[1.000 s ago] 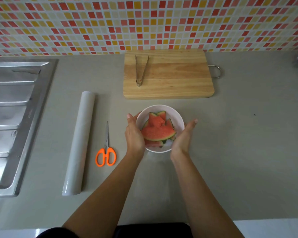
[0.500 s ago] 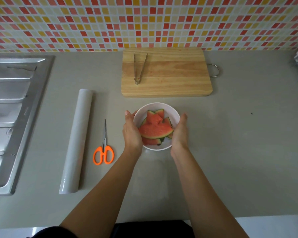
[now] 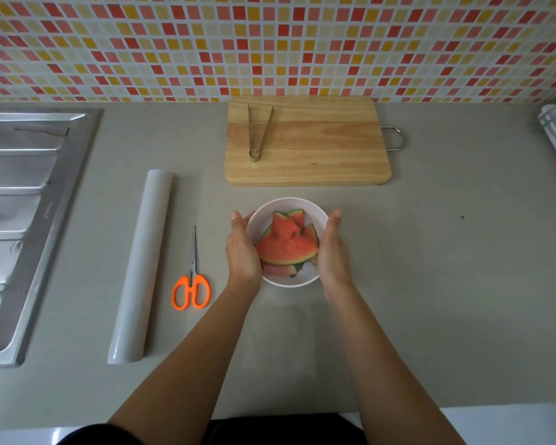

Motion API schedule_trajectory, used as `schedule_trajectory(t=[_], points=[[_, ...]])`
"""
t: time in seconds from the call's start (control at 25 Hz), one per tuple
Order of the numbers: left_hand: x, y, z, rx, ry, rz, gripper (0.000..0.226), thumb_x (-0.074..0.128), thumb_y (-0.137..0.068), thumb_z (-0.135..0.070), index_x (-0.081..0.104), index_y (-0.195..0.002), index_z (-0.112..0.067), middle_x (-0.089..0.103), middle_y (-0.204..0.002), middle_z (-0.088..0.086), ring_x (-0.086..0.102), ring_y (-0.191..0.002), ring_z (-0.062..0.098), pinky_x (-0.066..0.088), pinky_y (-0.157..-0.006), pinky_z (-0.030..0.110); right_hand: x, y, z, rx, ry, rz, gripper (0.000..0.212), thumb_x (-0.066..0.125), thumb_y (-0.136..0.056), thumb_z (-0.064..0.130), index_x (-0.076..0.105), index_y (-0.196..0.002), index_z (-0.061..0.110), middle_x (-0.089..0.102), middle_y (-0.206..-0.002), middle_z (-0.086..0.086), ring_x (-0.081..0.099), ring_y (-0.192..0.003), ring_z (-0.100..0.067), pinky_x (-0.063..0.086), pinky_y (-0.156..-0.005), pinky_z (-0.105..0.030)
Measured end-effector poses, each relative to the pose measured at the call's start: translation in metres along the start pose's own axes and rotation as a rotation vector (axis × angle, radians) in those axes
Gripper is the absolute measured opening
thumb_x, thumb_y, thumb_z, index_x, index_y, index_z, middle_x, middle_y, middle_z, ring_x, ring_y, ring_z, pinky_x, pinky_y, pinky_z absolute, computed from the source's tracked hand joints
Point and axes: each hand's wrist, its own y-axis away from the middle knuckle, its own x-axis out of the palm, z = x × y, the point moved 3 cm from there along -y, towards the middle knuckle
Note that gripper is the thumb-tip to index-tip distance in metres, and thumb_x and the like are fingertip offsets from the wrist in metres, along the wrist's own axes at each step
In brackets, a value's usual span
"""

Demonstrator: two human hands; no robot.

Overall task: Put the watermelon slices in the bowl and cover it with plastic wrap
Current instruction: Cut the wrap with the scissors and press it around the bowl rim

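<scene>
1. Since a second ago, the right hand (image 3: 333, 252) has been brought in from an open, spread pose against the side of the bowl (image 3: 286, 207), so that both palms are now pressed to the bowl's flanks.
2. The white bowl is cupped between the left hand (image 3: 242, 252) and the right hand, with the fingers of each laid straight along its outer wall and the thumbs hidden from view.
3. The bowl is seen near the middle of the grey counter (image 3: 446, 284), just in front of the wooden cutting board (image 3: 318, 155); whether it is resting on the counter or lifted slightly cannot be told.
4. The watermelon slices (image 3: 286, 248) are piled inside the bowl, red flesh up and green rinds showing at the edges.
5. Whether a film of wrap is already stretched over the bowl cannot be told.
6. The roll of plastic wrap (image 3: 142, 268) is laid lengthwise on the counter, well to the left of the bowl.
7. Orange-handled scissors (image 3: 191, 284) are placed between the roll and the left hand, blades pointing away from the person.
8. Metal tongs (image 3: 259, 133) are left on the left part of the cutting board.
9. A steel sink drainboard (image 3: 20, 220) is seen at the far left, and a tiled wall (image 3: 270, 43) behind the counter.
</scene>
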Motion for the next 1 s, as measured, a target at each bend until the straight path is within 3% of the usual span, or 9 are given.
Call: schedule_trajectory(t=[0.12, 0.24, 0.36, 0.44, 0.52, 0.6, 0.72, 0.8, 1.0], points=[[0.001, 0.000, -0.003, 0.013, -0.023, 0.004, 0.054, 0.022, -0.094, -0.057, 0.072, -0.087, -0.040, 0.074, -0.096, -0.004, 0.067, -0.094, 0.013, 0.051, -0.091, 0.039, -0.003, 0.002, 0.000, -0.020, 0.111, -0.091, 0.086, 0.006, -0.084, 0.071, 0.066, -0.101, 0.013, 0.065, -0.102, -0.012, 0.057, -0.103, -0.031, 0.039, -0.081, -0.033], [0.003, -0.002, -0.006, 0.029, -0.050, 0.015, 0.056, 0.019, -0.097, -0.055, 0.071, -0.094, -0.036, 0.073, -0.099, -0.002, 0.066, -0.096, 0.013, 0.049, -0.094, 0.040, -0.006, 0.006, 0.000, -0.142, 0.225, -0.183, 0.084, 0.004, -0.088, 0.064, 0.068, -0.085, 0.009, 0.063, -0.091, -0.016, 0.052, -0.108, -0.033, 0.041, -0.096, -0.041], [0.002, -0.001, -0.006, 0.028, -0.095, 0.032, 0.058, 0.016, -0.097, -0.056, 0.069, -0.104, -0.033, 0.071, -0.106, 0.000, 0.064, -0.101, 0.016, 0.047, -0.098, 0.043, -0.009, 0.001, -0.003, -0.195, 0.347, -0.264, 0.088, 0.002, -0.083, 0.067, 0.064, -0.111, 0.011, 0.055, -0.120, -0.015, 0.042, -0.121, -0.027, 0.031, -0.105, -0.043], [0.004, -0.001, -0.005, -0.008, -0.042, 0.124, 0.061, 0.014, -0.097, -0.057, 0.061, -0.124, -0.028, 0.066, -0.121, 0.002, 0.059, -0.113, 0.017, 0.042, -0.104, 0.043, -0.011, -0.004, -0.003, -0.171, 0.162, -0.254, 0.079, 0.011, -0.086, 0.064, 0.058, -0.117, 0.008, 0.051, -0.127, -0.013, 0.042, -0.123, -0.029, 0.032, -0.105, -0.045], [0.000, -0.004, -0.010, -0.020, 0.142, 0.206, 0.061, 0.012, -0.099, -0.054, 0.031, -0.148, -0.023, 0.040, -0.149, 0.002, 0.040, -0.134, 0.016, 0.027, -0.114, 0.040, -0.019, -0.009, -0.007, -0.201, -0.058, -0.150, 0.063, 0.017, -0.094, 0.053, 0.050, -0.123, 0.007, 0.047, -0.135, -0.013, 0.038, -0.128, -0.030, 0.032, -0.103, -0.040], [-0.016, -0.007, -0.014, 0.006, 0.269, 0.170, 0.058, 0.010, -0.101, -0.049, 0.016, -0.151, -0.021, 0.024, -0.157, 0.000, 0.025, -0.142, 0.012, 0.015, -0.118, 0.034, -0.028, -0.007, -0.018, -0.274, -0.142, 0.070, 0.073, 0.014, -0.091, 0.061, 0.030, -0.143, 0.012, 0.027, -0.153, -0.003, 0.022, -0.141, -0.016, 0.020, -0.110, -0.027], [-0.025, 0.005, -0.004, 0.010, 0.181, 0.255, 0.059, 0.005, -0.101, -0.048, 0.032, -0.145, -0.020, 0.040, -0.149, 0.000, 0.032, -0.139, 0.013, 0.022, -0.115, 0.031, -0.031, 0.000, -0.026, -0.382, -0.158, 0.333, 0.114, 0.019, -0.058, 0.094, 0.024, -0.145, 0.021, 0.024, -0.150, 0.014, 0.020, -0.139, -0.002, 0.014, -0.112, -0.019], [-0.017, 0.019, 0.002, 0.042, 0.122, 0.381, 0.063, 0.002, -0.101, -0.049, 0.042, -0.140, -0.019, 0.052, -0.140, 0.001, 0.041, -0.134, 0.014, 0.028, -0.112, 0.033, -0.021, 0.005, -0.021, -0.420, -0.201, 0.439, 0.116, 0.023, -0.054, 0.096, 0.032, -0.142, 0.021, 0.038, -0.146, 0.006, 0.033, -0.136, -0.008, 0.025, -0.113, -0.025], [0.005, 0.019, -0.006, 0.107, 0.142, 0.435, 0.066, 0.001, -0.101, -0.045, 0.041, -0.141, -0.010, 0.051, -0.139, 0.011, 0.045, -0.131, 0.019, 0.027, -0.115, 0.045, -0.017, -0.008, 0.011, -0.364, -0.258, 0.346, 0.140, 0.030, -0.035, 0.101, 0.027, -0.143, 0.011, 0.039, -0.146, -0.009, 0.037, -0.134, -0.019, 0.026, -0.114, -0.037]])
